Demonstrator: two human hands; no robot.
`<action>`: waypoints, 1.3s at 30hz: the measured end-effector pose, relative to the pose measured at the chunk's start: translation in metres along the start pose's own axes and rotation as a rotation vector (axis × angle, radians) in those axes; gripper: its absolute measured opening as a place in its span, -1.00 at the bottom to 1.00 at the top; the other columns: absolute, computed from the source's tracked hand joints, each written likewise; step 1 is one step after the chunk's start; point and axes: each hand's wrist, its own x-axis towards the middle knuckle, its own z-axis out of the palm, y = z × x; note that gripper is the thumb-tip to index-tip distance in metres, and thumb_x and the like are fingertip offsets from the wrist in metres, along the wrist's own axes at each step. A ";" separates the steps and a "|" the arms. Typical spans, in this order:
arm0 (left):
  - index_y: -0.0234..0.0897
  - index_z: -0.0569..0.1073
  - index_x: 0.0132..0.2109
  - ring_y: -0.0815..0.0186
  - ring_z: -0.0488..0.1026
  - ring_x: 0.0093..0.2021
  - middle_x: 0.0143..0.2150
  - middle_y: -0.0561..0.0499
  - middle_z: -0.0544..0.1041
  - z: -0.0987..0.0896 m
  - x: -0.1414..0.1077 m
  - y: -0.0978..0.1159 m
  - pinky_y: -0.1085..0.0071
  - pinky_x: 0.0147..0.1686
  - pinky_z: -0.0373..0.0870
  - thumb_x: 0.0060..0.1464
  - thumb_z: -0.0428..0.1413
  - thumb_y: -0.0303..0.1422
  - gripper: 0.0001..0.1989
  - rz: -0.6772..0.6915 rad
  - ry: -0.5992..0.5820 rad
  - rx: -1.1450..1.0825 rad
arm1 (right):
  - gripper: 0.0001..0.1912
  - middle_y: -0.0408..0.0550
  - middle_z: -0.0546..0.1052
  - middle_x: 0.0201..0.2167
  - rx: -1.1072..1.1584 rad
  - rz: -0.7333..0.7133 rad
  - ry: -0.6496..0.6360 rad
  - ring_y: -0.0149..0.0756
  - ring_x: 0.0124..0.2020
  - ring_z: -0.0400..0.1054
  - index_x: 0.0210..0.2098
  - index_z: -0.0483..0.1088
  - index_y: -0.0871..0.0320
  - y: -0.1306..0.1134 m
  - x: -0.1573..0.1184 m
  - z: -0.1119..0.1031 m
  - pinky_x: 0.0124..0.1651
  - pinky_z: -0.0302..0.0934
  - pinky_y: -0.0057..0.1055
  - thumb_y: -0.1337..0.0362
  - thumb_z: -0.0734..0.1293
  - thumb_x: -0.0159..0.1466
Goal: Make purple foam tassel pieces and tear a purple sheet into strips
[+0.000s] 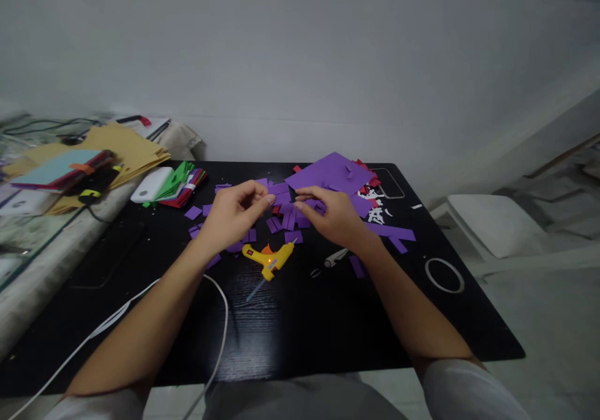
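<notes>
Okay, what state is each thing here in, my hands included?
Left hand: fingers curled, grip unclear.
Right hand: fingers bent, grip unclear.
Glue gun: lying on its side, glue stick protruding.
Small purple pieces: cut, scattered.
Large purple sheet: spread out.
White cable: loosely curved.
White-handled tool: partly hidden, open or shut unclear.

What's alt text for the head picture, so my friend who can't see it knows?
A person's left hand and right hand are close together above purple pieces on a black table. A yellow glue gun lies closer to the wearer; a big purple sheet lies beyond.
</notes>
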 end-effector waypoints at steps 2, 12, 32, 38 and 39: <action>-0.28 0.49 -0.30 0.41 0.33 -0.48 -0.47 0.10 0.44 0.003 -0.001 -0.001 0.47 -0.45 0.23 0.21 0.19 -0.17 -0.74 0.034 -0.043 0.013 | -0.70 0.06 0.67 -0.12 0.193 0.033 0.033 -0.19 -0.06 0.58 0.00 0.52 0.19 -0.004 0.000 -0.001 0.08 0.42 -0.20 0.17 0.40 0.34; -0.26 0.51 -0.31 0.40 0.37 -0.43 -0.44 0.10 0.48 0.006 -0.004 0.001 0.46 -0.40 0.27 0.23 0.20 -0.25 -0.81 0.150 -0.072 0.079 | -0.79 -0.08 0.62 -0.36 0.476 0.140 0.013 -0.35 -0.34 0.51 -0.27 0.52 0.20 -0.005 0.000 0.005 -0.19 0.41 -0.37 0.16 0.47 0.23; -0.19 0.19 -0.40 0.48 -0.06 -0.72 -0.66 0.20 -0.08 -0.063 0.011 0.010 0.49 -0.73 -0.01 0.24 -0.08 -0.32 -0.79 -0.284 0.524 -1.477 | -0.68 -0.35 0.19 -0.72 1.200 0.871 -1.776 -0.57 -0.74 0.06 -0.51 0.37 0.22 -0.034 -0.139 0.189 -0.64 -0.05 -0.57 0.25 0.51 0.25; -0.20 0.22 -0.45 0.47 -0.19 -0.70 -0.68 0.20 -0.10 -0.063 0.013 -0.004 0.50 -0.73 -0.09 0.20 0.00 -0.28 -0.74 -0.233 0.503 -1.333 | -0.45 -0.25 0.05 -0.75 1.528 0.957 -1.767 -0.43 -0.72 -0.06 -0.61 -0.01 0.06 -0.015 -0.125 0.186 -0.62 -0.01 -0.46 0.10 -0.08 0.52; -0.20 0.20 -0.47 0.47 -0.21 -0.69 -0.68 0.20 -0.12 -0.062 0.014 -0.007 0.50 -0.73 -0.11 0.21 -0.01 -0.27 -0.72 -0.242 0.513 -1.316 | -0.38 -0.21 0.07 -0.74 1.530 0.915 -1.820 -0.39 -0.72 -0.02 -0.60 0.02 0.06 -0.014 -0.122 0.186 -0.60 0.03 -0.42 0.05 -0.24 0.50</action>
